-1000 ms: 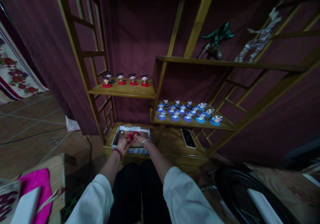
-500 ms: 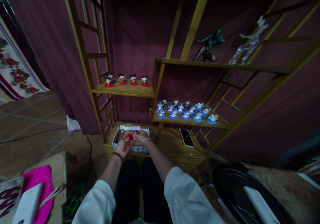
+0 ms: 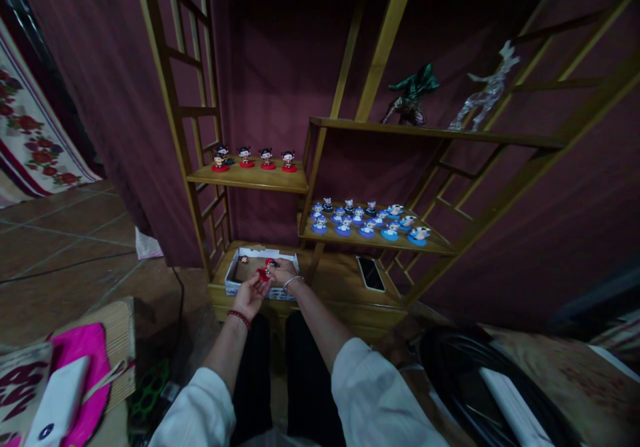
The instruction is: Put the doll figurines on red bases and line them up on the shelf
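Dim room, dark maroon curtain (image 3: 280,67) as backdrop. Wooden shelf unit (image 3: 350,127) across the centre, slanted struts running to the upper right. Brown tiled floor (image 3: 65,247) at left, a black cable (image 3: 65,268) trailing over it. Floral cloth (image 3: 30,140) hanging at far left edge.

A box (image 3: 240,270) sits on the bottom shelf (image 3: 340,287), a phone (image 3: 371,273) to its right.
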`<state>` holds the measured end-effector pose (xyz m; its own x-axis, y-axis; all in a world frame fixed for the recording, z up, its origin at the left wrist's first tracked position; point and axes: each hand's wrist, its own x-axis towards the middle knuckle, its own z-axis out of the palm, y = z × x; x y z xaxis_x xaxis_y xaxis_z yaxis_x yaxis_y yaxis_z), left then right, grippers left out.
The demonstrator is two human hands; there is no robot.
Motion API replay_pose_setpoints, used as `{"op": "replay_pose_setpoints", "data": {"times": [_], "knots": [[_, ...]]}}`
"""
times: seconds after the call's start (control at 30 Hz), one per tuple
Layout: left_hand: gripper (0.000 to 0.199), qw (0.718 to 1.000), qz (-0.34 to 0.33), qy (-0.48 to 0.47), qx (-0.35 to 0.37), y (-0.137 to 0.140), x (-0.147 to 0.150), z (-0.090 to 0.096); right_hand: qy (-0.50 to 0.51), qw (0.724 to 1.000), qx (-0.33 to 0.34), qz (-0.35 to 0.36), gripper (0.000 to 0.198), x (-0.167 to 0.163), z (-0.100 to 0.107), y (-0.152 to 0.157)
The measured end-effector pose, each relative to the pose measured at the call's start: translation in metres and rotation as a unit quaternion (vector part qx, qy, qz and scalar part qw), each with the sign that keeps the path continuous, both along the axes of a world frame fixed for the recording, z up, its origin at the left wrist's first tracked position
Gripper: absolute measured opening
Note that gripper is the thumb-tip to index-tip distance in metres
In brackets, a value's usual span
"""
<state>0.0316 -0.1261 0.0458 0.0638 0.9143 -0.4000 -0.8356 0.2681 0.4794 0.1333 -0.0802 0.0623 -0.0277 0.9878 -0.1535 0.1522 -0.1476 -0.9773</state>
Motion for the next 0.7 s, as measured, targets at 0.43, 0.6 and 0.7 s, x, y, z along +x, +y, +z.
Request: {"op": "replay_pose_setpoints", "data": {"times": [0.43, 0.6, 0.7], "knots": [[0.011, 1.0, -0.018, -0.007, -0.017, -0.013, 0.002, -0.002, 0.017, 1.0, 0.0, 0.019, 0.011, 0.0, 0.007, -0.019], [0.018, 0.999, -0.03, -0.003, -0.011, -0.016, 0.0, -0.012, 0.03, 0.999, -0.018, 0.027, 0.014, -0.002, 0.002, -0.022], [0.017, 1.0, -0.024, -0.009, -0.012, -0.018, -0.001, -0.019, 0.024, 0.999, -0.028, 0.022, 0.014, -0.003, -0.003, -0.021]]}}
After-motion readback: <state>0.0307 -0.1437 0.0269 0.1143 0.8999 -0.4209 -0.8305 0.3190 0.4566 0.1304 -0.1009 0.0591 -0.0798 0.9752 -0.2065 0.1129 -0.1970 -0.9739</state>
